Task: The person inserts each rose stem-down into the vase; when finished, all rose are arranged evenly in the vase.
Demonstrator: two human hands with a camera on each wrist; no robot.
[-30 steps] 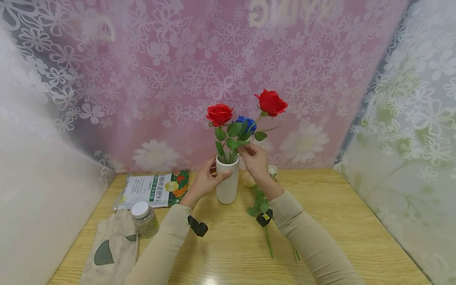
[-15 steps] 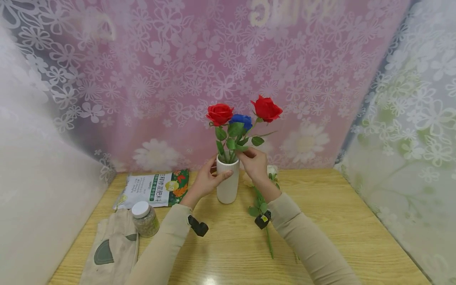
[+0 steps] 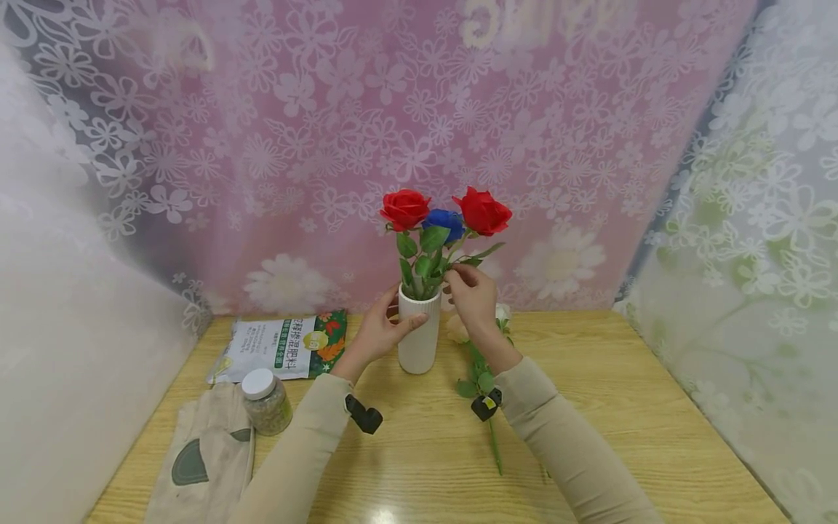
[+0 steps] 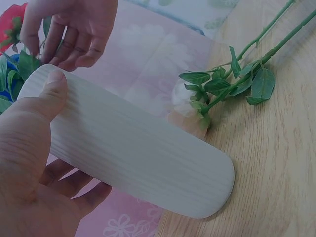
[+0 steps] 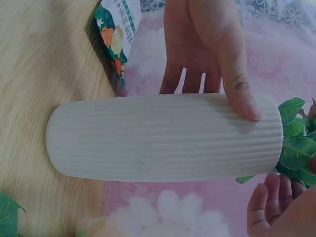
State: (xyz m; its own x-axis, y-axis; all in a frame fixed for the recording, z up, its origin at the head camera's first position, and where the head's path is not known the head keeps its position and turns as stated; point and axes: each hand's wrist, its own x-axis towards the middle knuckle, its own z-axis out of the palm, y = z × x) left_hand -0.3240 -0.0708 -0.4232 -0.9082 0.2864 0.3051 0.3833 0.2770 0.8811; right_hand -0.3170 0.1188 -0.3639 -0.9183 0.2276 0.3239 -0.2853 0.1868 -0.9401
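Observation:
A white ribbed vase [image 3: 419, 338] stands upright on the table, holding two red roses and a blue rose [image 3: 445, 225]. My left hand [image 3: 382, 327] grips it near the rim, thumb across the front and fingers behind, as the left wrist view also shows. At the rim's right side, my right hand [image 3: 473, 297] pinches the stem of the right red rose [image 3: 483, 212] among the leaves; its fingertips are partly hidden. The left red rose [image 3: 405, 209] leans over the vase's left side. Behind my right wrist lie pale roses [image 4: 185, 106] with green stems on the tabletop.
Left of the vase lies a fertilizer bag [image 3: 271, 349] with printed text. In front of it are a white-lidded jar [image 3: 267, 407] of granules and beige gloves [image 3: 212, 451]. A pink floral curtain [image 3: 314, 145] hangs behind the wooden table [image 3: 609, 407].
The right red rose has come down and leftward, closer to the blue rose, with my right hand at its stem. My left hand keeps its grip on the vase.

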